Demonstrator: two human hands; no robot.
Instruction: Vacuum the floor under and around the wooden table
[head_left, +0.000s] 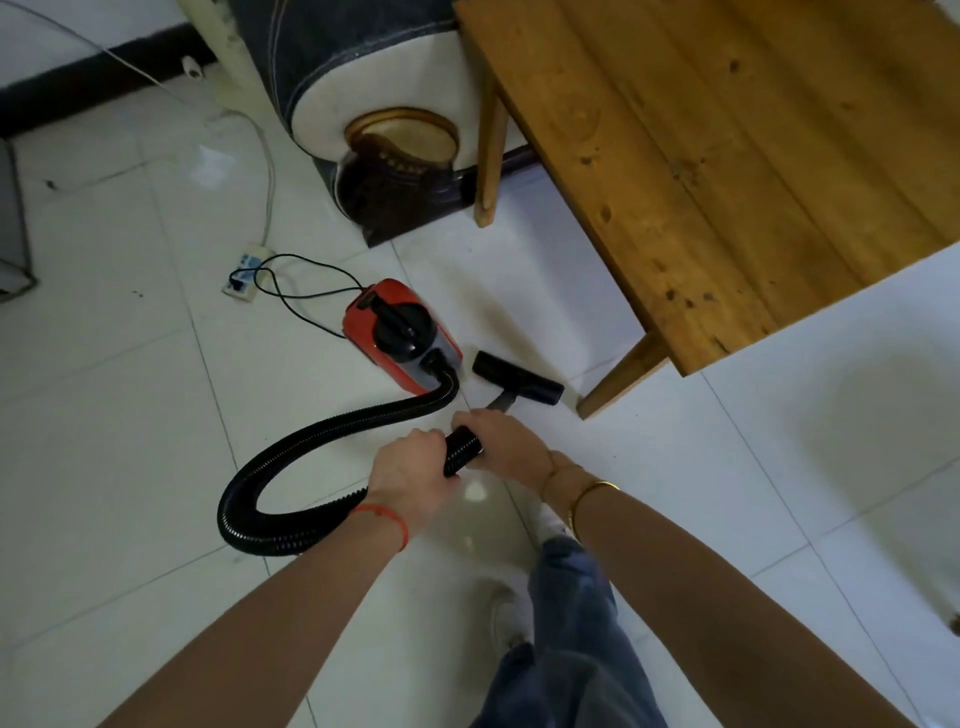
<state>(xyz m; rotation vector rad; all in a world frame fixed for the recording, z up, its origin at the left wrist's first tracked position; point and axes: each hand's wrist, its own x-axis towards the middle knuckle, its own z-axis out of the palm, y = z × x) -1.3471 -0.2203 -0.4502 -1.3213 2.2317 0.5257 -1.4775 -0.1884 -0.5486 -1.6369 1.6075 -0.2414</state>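
A small red and black vacuum cleaner (402, 335) sits on the white tiled floor (130, 415) left of the wooden table (727, 156). Its ribbed black hose (291, 457) loops left and back toward me. My left hand (410, 475) grips the hose near its end. Just beyond it, my right hand (506, 434) grips the hose end where the wand begins. The black brush head (517, 376) rests on the floor beside the table's near leg (623, 376).
A sofa end (374, 104) stands behind the table's far leg (491, 156). A white power strip (248, 278) with the vacuum's black cord (301, 291) lies on the floor at left. My legs and a white shoe (550, 525) are below my hands.
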